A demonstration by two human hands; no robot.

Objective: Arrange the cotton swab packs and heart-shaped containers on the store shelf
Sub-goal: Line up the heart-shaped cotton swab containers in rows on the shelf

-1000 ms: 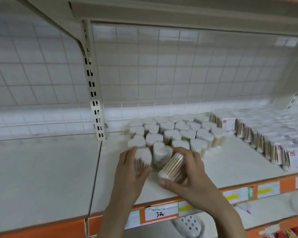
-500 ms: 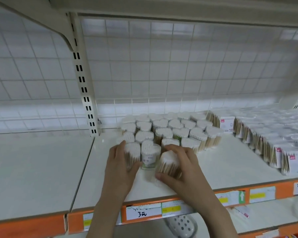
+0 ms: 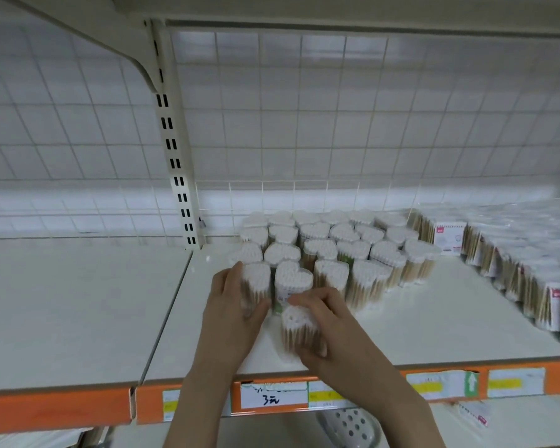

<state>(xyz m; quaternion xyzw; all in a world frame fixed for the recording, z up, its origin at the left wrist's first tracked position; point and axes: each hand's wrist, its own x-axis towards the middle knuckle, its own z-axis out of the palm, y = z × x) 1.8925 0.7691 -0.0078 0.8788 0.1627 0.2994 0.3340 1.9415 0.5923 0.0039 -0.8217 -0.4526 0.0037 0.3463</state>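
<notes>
Several clear heart-shaped containers (image 3: pixel 330 244) full of cotton swabs stand in rows on the white shelf (image 3: pixel 417 321). My left hand (image 3: pixel 230 305) wraps the left side of the front-left container (image 3: pixel 256 279). My right hand (image 3: pixel 333 324) grips another heart-shaped container (image 3: pixel 296 328), which stands upright on the shelf in front of the rows. Flat cotton swab packs (image 3: pixel 524 279) with red-marked labels stand in rows on the right.
A slotted upright post (image 3: pixel 175 150) splits the wire-grid back wall. The left shelf board (image 3: pixel 72 305) is bare. An orange price rail (image 3: pixel 304 396) with paper tags runs along the front edge. A lower shelf holds a white perforated item (image 3: pixel 349 425).
My right hand has turned its container from tilted to upright and lowered it onto the shelf in front of the rows. My left hand stays on the front-left container.
</notes>
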